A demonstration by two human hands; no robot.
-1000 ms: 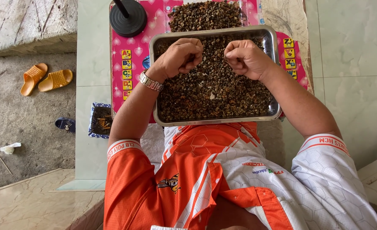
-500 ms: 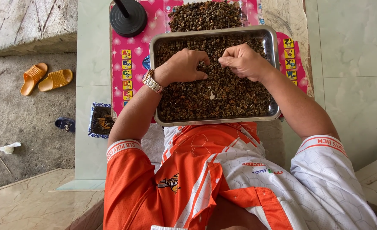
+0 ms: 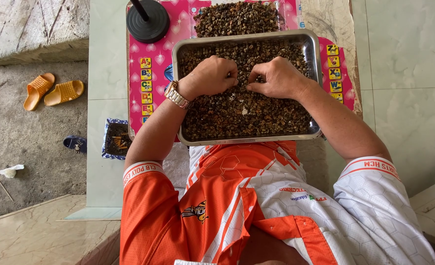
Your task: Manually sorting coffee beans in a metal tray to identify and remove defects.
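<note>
Down on the far left, two orange sandals [image 3: 53, 91] lie side by side on the grey ground, and a dark blue shoe [image 3: 75, 143] sits a little below them. Next comes a small blue and white dish [image 3: 114, 139] on the pale tile floor, holding dark ash and some little sticks. Just beside it is a pink mat [image 3: 147, 68] with hearts and letter pictures, and a round black stand base [image 3: 148, 22] rests on its top corner. On the mat sits a shiny metal tray [image 3: 315, 59], and it is full of small brown beans [image 3: 247, 113]. The left hand [image 3: 210, 76], with a wristwatch [image 3: 175, 95] on its wrist, is curled down onto the beans near the middle of the tray. Its fingers are bent in close, but I cannot tell if they pinch a bean. The right hand [image 3: 276, 77] is just beside it, also down on the beans, with thumb and first finger close together. A bean between them is too small to see. Past the top of the tray, another heap of beans [image 3: 237, 17] lies on the mat. The person wears an orange and white shirt [image 3: 237, 206].
</note>
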